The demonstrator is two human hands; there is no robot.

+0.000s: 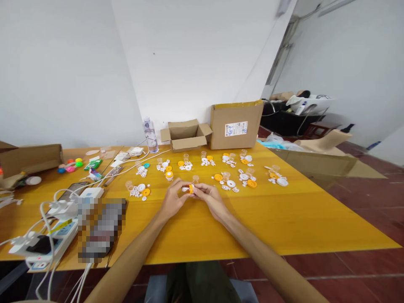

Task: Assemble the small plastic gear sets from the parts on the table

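Just above the yellow table, my left hand and my right hand meet fingertip to fingertip. Between them they pinch a small orange ring-shaped plastic part, with some white at its left side; the fingers cover much of it. Behind the hands stand a clear plastic cup and a white-and-orange round piece. Small groups of white perforated pieces, orange discs and clear cups lie around, such as a white disc and an orange disc to the right.
An open cardboard box, a taller closed carton and a water bottle stand along the wall. At left are a power strip with tangled white cables, a pixelated dark object, coloured balls and another box.
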